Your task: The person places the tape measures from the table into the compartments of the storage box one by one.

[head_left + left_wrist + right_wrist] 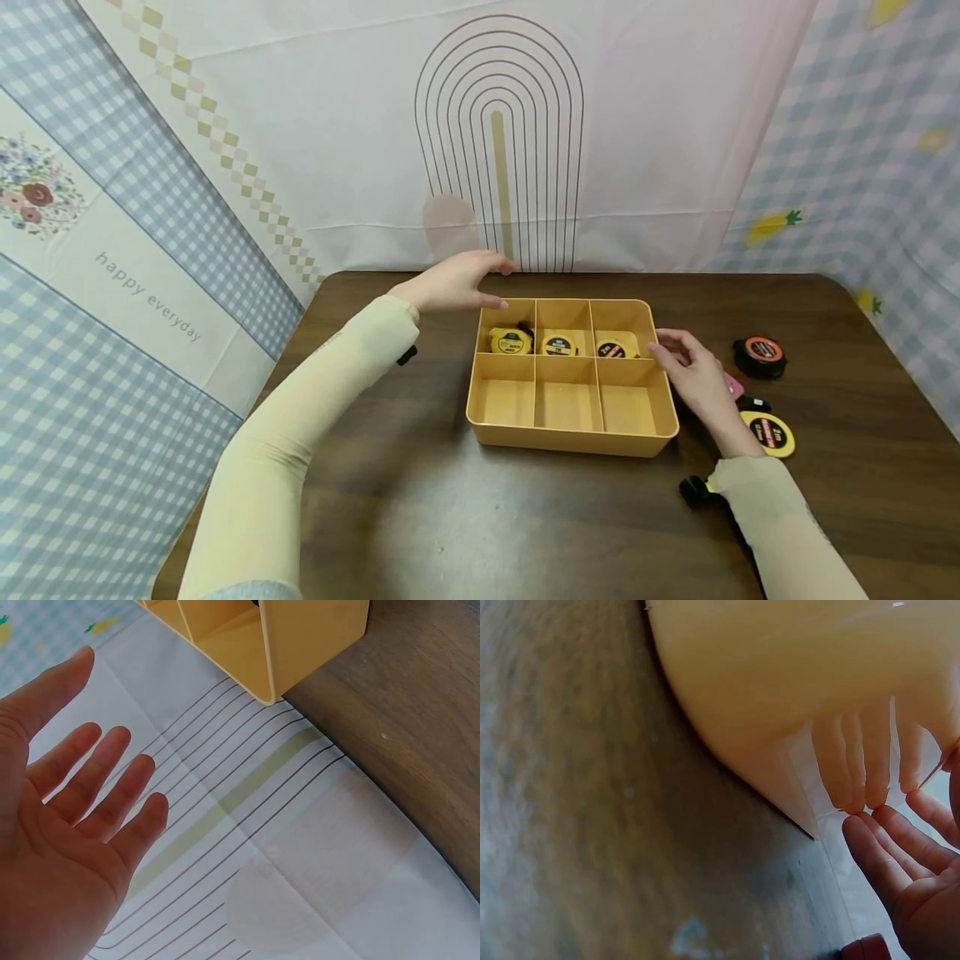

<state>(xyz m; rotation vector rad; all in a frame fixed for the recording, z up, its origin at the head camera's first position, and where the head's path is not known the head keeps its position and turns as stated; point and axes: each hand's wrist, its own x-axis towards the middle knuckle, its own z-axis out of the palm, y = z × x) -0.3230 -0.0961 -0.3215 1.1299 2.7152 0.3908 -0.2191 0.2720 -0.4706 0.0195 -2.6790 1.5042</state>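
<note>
In the head view, an orange-yellow box (572,439) stands on the brown table (375,517), with six compartments in two rows of three. In the far row there is one tape measure per compartment: the left tape measure (512,340), the middle tape measure (559,344) and the right tape measure (611,348). The left hand (457,285) is near the far left corner of the box, its thumb and fingers spread apart and holding nothing. The right hand (701,385) is at the right side of the box, with the thumb tip at the rim. To the right of this hand lie a black and orange tape measure (760,357), a yellow tape measure (769,434) and a pink thing (733,385), which is partly hidden by the hand.

In the left wrist view, the left hand shows its palm, and the fingers are lightly bent and spread. The box corner appears well apart from them, before the patterned white cloth (390,922).

In the right wrist view, the fingers of the right hand are almost straight, and their tips touch the glossy outer wall, which reflects them. Whether the thumb pinches the rim, I cannot tell. A red thing (866,949) shows at the lower edge.
</note>
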